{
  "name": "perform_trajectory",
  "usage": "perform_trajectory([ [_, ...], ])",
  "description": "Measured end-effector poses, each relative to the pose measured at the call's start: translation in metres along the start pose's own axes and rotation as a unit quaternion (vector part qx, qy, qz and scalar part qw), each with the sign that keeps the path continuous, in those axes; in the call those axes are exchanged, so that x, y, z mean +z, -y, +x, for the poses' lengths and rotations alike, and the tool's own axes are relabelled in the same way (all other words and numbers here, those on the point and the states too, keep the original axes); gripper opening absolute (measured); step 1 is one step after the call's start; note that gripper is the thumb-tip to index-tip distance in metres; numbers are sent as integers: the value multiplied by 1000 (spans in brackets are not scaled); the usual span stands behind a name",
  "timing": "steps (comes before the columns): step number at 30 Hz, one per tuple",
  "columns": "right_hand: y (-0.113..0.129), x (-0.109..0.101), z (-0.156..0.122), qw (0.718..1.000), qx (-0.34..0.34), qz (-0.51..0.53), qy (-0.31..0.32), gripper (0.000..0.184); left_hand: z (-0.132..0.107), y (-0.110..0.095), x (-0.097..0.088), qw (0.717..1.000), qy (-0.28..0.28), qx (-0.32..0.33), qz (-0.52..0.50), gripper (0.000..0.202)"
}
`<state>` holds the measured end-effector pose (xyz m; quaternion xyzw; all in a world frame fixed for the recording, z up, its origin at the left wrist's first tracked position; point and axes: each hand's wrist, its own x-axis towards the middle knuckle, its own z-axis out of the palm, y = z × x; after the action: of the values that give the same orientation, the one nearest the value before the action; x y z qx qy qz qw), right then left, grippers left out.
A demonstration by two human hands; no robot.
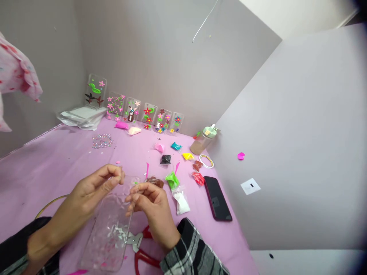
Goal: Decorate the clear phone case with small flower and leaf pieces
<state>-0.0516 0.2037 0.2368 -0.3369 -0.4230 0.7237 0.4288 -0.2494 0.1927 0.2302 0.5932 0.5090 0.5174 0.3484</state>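
Left hand (91, 194), right hand (151, 210) close together over a clear phone case (104, 233), red-handled scissors (145, 256) just beside.

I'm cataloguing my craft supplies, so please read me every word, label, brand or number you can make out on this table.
No word, brand, number or sign can be read anywhere in this view.
White stack in clear plastic: too small and blurred to tell whether it bears any print.
Green-capped bottle: no readable label.
Dark phone: no readable mark.
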Motion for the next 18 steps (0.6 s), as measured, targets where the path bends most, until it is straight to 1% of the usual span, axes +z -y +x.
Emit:
perform_trajectory([
  [2, 0, -1, 1, 1000, 2, 11, -7, 35, 0, 1, -1, 999, -26, -21, -9, 42],
  [4, 0, -1, 1, 1000, -8, 10, -6, 34, 0, -1, 2, 999, -54, -6, 3, 46],
  [6, 1, 0, 0, 1000, -22, 0, -5, 31, 1, -3, 5, 996, -75, 51, 20, 45],
  [9, 1, 3, -3, 999, -34, -23, -7, 25, 1, -4, 9, 985, -92, 140, 51, 33],
  [14, -7, 6, -5, 994, -77, -80, -18, 14, 1, 4, 8, 961, -97, 226, 129, 12],
  [16, -11, 5, -5, 986, -106, -125, -28, 10, 2, 5, 7, 944, -93, 265, 174, 10],
  [18, -13, 4, -6, 970, -148, -191, -39, 8, 3, 2, 6, 925, -84, 302, 213, 12],
])
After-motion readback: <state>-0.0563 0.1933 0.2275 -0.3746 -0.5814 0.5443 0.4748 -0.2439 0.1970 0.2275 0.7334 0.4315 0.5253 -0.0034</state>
